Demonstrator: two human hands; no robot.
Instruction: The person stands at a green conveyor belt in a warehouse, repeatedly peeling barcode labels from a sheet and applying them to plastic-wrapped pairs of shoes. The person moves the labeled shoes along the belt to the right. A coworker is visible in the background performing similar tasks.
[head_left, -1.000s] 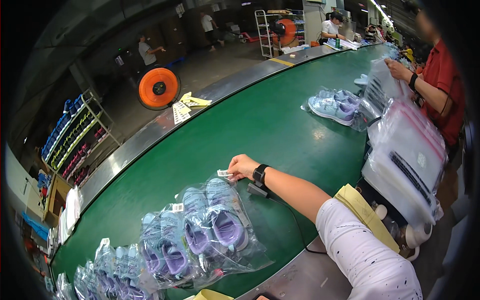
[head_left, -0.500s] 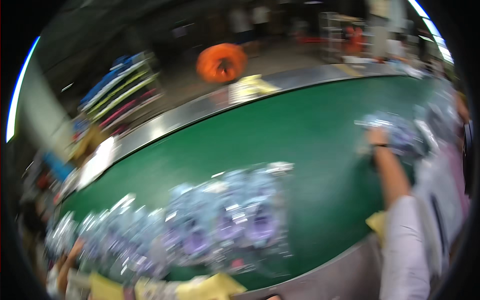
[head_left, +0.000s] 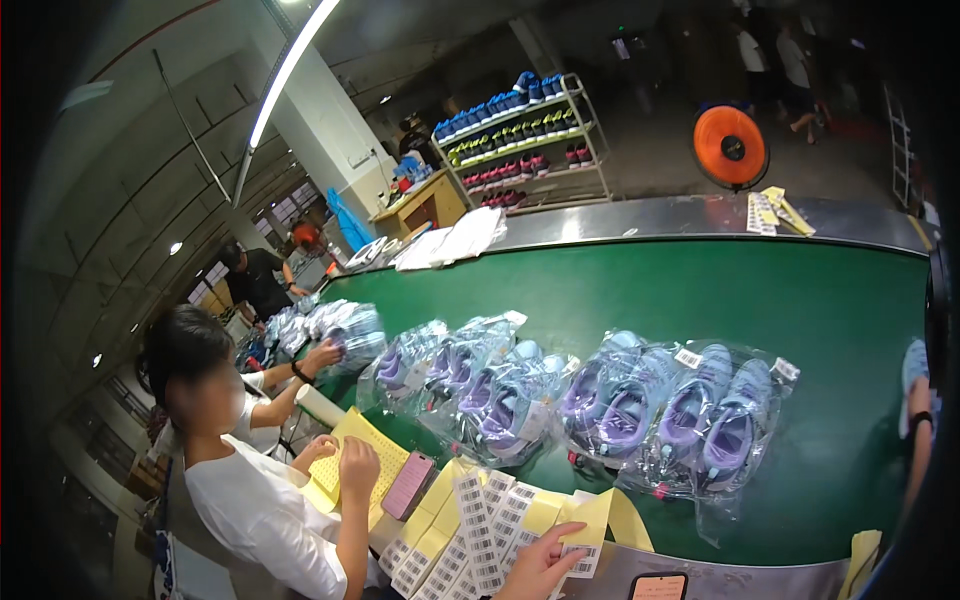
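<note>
At the lower edge, my left hand pinches a yellow-backed sheet of barcode labels between thumb and fingers. More label strips on yellow backing lie just left of it. My right hand, a black band on its wrist, is at the far right rim, closed on a pale blue shoe; the rim cuts off part of both. Between my hands and beyond them, pairs of blue and lilac shoes lie in clear plastic bags on the green belt.
A co-worker in white sits close on my left, hands over yellow label sheets; another person stands farther along. A phone rests on the metal edge, another farther left. Across the belt stand a shoe rack and an orange fan.
The view has swung left and steadied. My left hand has come into sight with the labels. My right arm, earlier reaching over bagged shoes, is now at the right rim.
</note>
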